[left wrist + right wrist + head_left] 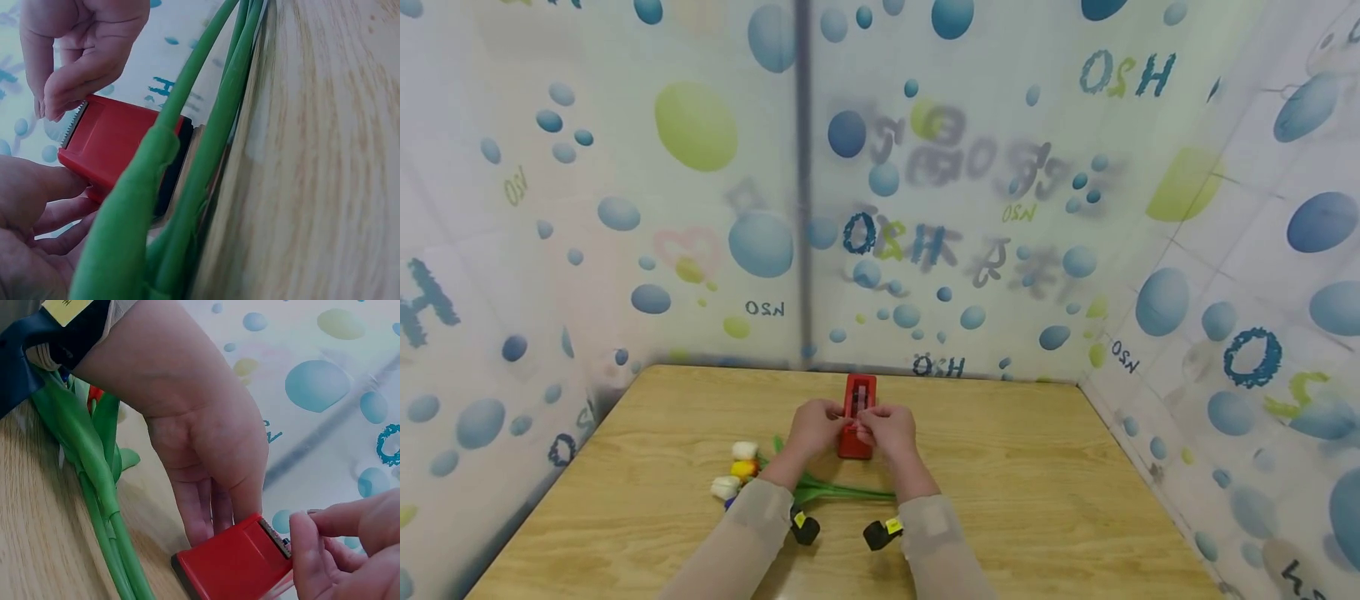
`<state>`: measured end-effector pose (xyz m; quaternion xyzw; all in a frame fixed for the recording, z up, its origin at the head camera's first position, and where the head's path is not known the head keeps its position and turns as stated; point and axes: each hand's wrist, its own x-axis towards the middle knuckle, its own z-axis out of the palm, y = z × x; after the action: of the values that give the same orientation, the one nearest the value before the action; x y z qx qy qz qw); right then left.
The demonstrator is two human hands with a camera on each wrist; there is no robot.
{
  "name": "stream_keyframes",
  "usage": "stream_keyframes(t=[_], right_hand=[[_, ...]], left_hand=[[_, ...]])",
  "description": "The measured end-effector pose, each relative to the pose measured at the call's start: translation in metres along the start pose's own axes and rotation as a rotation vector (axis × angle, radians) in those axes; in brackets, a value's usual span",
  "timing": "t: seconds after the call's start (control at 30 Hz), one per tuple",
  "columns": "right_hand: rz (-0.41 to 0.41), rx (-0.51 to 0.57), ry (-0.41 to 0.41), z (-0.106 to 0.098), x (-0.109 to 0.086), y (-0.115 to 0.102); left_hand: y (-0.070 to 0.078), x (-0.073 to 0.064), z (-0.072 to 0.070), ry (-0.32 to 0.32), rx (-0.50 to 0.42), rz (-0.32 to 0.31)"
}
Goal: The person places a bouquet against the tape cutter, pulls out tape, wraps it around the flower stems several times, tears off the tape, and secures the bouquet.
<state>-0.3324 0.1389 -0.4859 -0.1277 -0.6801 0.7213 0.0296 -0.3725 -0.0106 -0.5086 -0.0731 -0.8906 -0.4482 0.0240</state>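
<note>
A red tape dispenser (855,442) with a serrated cutter stands at the far middle of the table. My left hand (816,427) grips it at the side, thumb close to the cutter in the right wrist view. Across from it, my right hand (891,427) pinches thumb and index finger together right at the cutter (277,537). The tape at those fingertips is thin and clear, so it barely shows. Beneath the forearms lies a bunch of tulips (745,468), with white, yellow-orange and blue heads to the left and green stems (850,492) pointing right.
The wooden table (1015,467) meets patterned curtain walls (955,292) at its back and sides. Each wrist carries a black camera (805,528) with a yellow label. Green stems cross close in front of the left wrist camera.
</note>
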Motion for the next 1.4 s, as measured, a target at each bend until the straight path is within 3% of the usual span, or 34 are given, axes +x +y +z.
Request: stream_keyframes(t=[0.2, 0.67, 1.1, 1.4], right_hand=[[0.061, 0.031, -0.042, -0.002, -0.002, -0.002], [0.068, 0.027, -0.144, -0.010, -0.001, 0.006], [0.064, 0.049, -0.164, -0.019, -0.013, 0.011], [0.059, 0.074, -0.174, -0.021, -0.022, 0.014]], left_hand=[[-0.001, 0.000, 0.001, -0.009, 0.005, 0.000], [0.001, -0.001, -0.003, 0.005, 0.023, 0.000], [0.003, 0.000, 0.000, 0.022, 0.076, 0.032], [0.003, -0.002, 0.002, 0.021, 0.055, 0.033]])
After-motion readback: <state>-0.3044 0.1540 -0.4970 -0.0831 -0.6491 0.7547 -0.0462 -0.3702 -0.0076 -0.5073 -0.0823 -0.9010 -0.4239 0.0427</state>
